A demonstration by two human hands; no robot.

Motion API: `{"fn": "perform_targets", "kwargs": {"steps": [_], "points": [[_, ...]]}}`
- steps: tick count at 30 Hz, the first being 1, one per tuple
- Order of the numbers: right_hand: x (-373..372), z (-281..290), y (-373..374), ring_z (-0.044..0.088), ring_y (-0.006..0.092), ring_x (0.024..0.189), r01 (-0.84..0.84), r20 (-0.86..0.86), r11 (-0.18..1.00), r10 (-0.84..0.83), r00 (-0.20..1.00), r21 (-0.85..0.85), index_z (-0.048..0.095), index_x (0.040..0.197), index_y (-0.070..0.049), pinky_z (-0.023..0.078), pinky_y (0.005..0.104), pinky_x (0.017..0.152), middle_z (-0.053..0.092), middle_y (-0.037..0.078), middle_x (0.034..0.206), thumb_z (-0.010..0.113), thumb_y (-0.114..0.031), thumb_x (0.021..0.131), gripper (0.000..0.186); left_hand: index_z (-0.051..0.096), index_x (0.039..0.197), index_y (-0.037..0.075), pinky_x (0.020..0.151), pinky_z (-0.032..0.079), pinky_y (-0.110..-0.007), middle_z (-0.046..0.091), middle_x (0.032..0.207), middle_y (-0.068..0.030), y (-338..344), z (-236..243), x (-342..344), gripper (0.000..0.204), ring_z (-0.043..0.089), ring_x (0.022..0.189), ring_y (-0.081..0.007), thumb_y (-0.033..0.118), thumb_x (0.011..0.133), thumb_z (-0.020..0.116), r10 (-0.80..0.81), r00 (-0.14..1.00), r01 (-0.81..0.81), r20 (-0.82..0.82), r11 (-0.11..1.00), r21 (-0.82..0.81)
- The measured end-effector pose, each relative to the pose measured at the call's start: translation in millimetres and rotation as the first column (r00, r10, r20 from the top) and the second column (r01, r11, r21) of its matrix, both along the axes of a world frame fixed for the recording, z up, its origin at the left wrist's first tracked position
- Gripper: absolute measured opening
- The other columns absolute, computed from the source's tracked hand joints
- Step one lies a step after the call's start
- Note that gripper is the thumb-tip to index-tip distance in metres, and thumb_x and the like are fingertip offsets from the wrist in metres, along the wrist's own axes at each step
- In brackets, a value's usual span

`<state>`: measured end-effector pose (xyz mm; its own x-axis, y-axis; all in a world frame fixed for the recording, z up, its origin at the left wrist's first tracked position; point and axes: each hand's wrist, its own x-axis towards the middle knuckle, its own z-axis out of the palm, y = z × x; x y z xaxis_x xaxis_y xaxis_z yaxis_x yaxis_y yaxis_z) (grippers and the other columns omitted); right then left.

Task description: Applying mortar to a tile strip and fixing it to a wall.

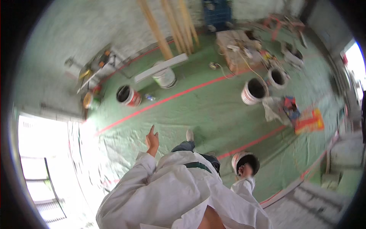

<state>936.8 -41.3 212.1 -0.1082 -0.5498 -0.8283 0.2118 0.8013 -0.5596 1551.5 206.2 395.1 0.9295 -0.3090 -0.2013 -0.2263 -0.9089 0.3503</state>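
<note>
My left hand (pixel 152 142) is out in front of me above the green floor sheet, with the index finger stretched out and nothing in it. On my right, a white and red bucket (pixel 236 159) with a dark inside is beside my leg. My right hand (pixel 247 171) is at its near rim, closed on the bucket; motion blurs the fingers, and the handle cannot be made out. The bucket's contents are too dark to tell. One light shoe (pixel 190 135) shows ahead of my body.
A red and white bucket (pixel 134 99) stands ahead left, near a white bucket (pixel 166 79) under a pale board (pixel 162 68). Two more buckets, bags and a cable-strewn stack (pixel 232 57) are ahead right. Timber posts (pixel 156 28) lean on the wall. Red tape (pixel 179 94) crosses the wrinkled sheet.
</note>
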Motion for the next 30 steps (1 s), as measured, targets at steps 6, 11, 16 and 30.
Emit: {"fn": "perform_targets", "kwargs": {"steps": [6,11,16,30], "points": [[92.1,-35.3,-80.9,0.067,0.0230,0.064,-0.261,0.105,0.957,0.248,0.963,0.127,0.066,0.099,-0.010,0.057,0.0381,0.055,0.066,0.007,0.074,0.069,-0.026,0.101,0.016,0.067,0.144,0.010,0.090,0.057,-0.052,0.079,0.104,-0.0179,112.9,-75.1,-17.4,0.054,0.075,0.103,-0.0381,0.017,0.091,0.075,0.329,0.929,-0.342,-0.172,0.938,-0.054],[167.0,-55.3,-112.7,0.066,0.0247,0.061,-0.609,0.060,0.787,0.616,0.785,-0.103,0.068,0.096,-0.008,0.054,0.0386,0.053,0.067,0.009,0.075,0.071,-0.022,0.099,0.014,0.076,0.128,0.004,0.099,0.057,-0.051,0.078,0.116,-0.0239,171.3,-143.1,-51.1,0.044,0.073,0.112,-0.0427,0.015,0.085,0.075,0.588,0.796,-0.564,-0.142,0.807,0.175],[295.5,-75.6,-185.1,0.072,0.0220,0.070,-0.942,-0.425,0.229,0.848,0.318,-0.248,0.068,0.105,-0.004,0.061,0.0392,0.061,0.074,0.009,0.086,0.072,-0.019,0.092,0.020,0.080,0.116,0.002,0.093,0.060,-0.049,0.079,0.113,-0.0229,90.4,-174.2,71.8,0.043,0.077,0.104,-0.0375,0.013,0.075,0.079,0.573,0.751,-0.568,-0.330,0.814,0.122],[894.0,8.5,-248.4,0.070,0.0195,0.062,-0.992,-0.286,0.125,0.950,0.128,-0.030,0.072,0.104,-0.004,0.054,0.0350,0.053,0.072,0.009,0.078,0.069,-0.027,0.104,0.024,0.068,0.144,0.012,0.088,0.061,-0.041,0.076,0.130,-0.0123,29.3,-82.9,407.7,0.060,0.077,0.100,-0.0268,0.000,0.085,0.068,0.573,0.557,-0.830,-0.601,0.395,-0.393]]}}
